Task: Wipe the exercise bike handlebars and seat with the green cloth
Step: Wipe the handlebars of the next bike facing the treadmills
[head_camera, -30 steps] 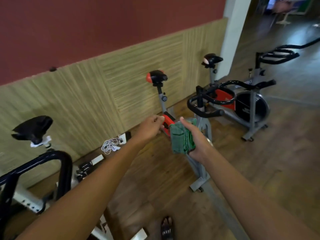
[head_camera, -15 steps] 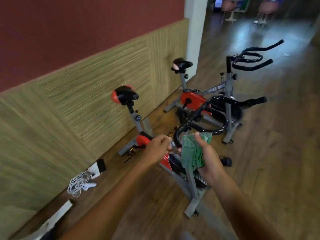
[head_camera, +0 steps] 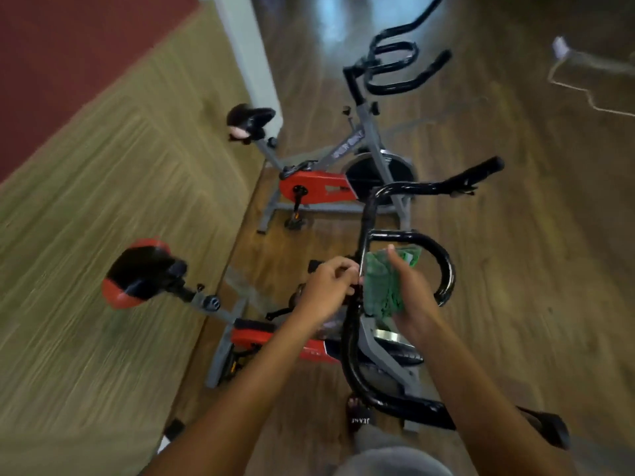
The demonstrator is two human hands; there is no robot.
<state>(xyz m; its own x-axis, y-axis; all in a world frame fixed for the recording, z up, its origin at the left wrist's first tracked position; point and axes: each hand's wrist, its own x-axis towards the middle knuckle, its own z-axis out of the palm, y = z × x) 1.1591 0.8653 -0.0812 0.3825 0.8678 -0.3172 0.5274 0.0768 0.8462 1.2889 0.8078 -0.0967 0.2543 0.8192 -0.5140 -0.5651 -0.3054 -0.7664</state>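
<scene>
A grey and red exercise bike stands right below me. Its black handlebars [head_camera: 443, 266] loop around my hands, and its black and red seat [head_camera: 141, 273] sticks out at the left. My right hand [head_camera: 409, 297] holds the folded green cloth [head_camera: 385, 286] just right of the handlebar's centre bar. My left hand [head_camera: 326, 286] is curled at that centre bar, fingertips next to the cloth; whether it grips the bar is unclear.
A second exercise bike [head_camera: 343, 166] stands just beyond, with its own seat [head_camera: 249, 123] and handlebars [head_camera: 395, 63]. A panelled wall [head_camera: 103, 218] runs along the left. A white pillar [head_camera: 251, 53] rises at the back. A cable [head_camera: 584, 91] lies on the wooden floor at the right.
The view has moved forward and tipped down, so the near bike now sits under my arms. Both hands have reached the handlebars, with the cloth still in my right hand.
</scene>
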